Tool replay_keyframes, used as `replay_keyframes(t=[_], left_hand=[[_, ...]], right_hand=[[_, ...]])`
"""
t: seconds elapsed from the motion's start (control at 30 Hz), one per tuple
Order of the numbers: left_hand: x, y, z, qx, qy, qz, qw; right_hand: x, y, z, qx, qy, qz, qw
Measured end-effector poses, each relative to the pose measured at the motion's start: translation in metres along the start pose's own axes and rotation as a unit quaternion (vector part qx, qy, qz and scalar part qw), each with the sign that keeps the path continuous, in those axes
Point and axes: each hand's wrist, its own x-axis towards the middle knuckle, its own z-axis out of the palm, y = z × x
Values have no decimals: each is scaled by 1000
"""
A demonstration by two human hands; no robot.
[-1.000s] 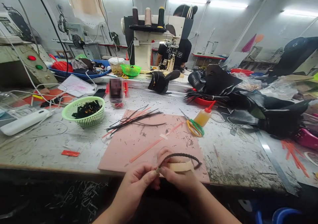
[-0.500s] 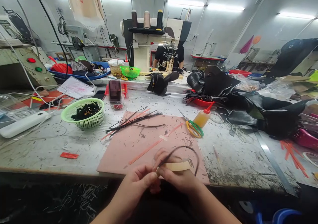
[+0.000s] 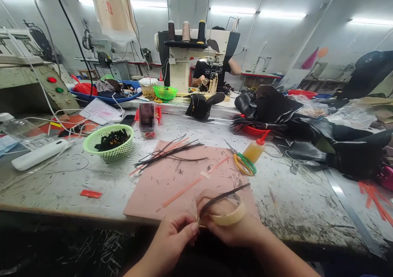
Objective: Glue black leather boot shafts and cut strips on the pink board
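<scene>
My left hand [image 3: 180, 232] pinches the near end of a dark braided cord [image 3: 225, 193] between thumb and fingers. My right hand [image 3: 227, 228] is closed around the same cord close to that end and also keeps a roll of cream masking tape [image 3: 235, 217] against its fingers. The cord's free end points up and to the right. Whether tape lies on the pinched tip is hidden by my fingers. Both hands are over the front edge of a pink board [image 3: 150, 195]. On it lie a bundle of thin black strips [image 3: 172, 153] and a taped-down orange strip [image 3: 187, 188].
Scissors [image 3: 244, 163] and a glue bottle [image 3: 254, 150] lie at the board's right corner. A green basket [image 3: 109, 154] of black pieces stands left, behind a small red piece [image 3: 91, 194]. Black leather parts [image 3: 346, 154] and a metal ruler [image 3: 350, 211] are right. A co-worker sits behind the sewing machine [image 3: 181, 72].
The cord has gone from a curved loop to nearly straight. The tape roll has turned, showing more of its ring. The co-worker has raised an arm. My view has shifted slightly.
</scene>
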Motion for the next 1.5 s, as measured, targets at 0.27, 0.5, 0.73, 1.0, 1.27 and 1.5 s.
replay_keyframes(t=[0.27, 0.5, 0.73, 1.0, 1.27, 1.5], left_hand=[[8, -11, 9, -147, 25, -128, 981], [18, -14, -2, -172, 63, -143, 973], [24, -15, -1, -106, 50, -108, 987], [30, -12, -9, -151, 178, -78, 969], [27, -2, -47, -164, 308, -16, 937], [25, -5, -73, -148, 327, 3, 933]], right_hand=[[1, 29, -14, -310, -72, 6, 948], [-58, 116, -71, -296, -8, 368, 882], [-117, 154, -122, -326, 37, 577, 748], [-49, 148, -93, -315, 124, 463, 819], [-10, 168, -87, -231, 110, 421, 870], [-11, 109, -71, -144, 214, 388, 885]])
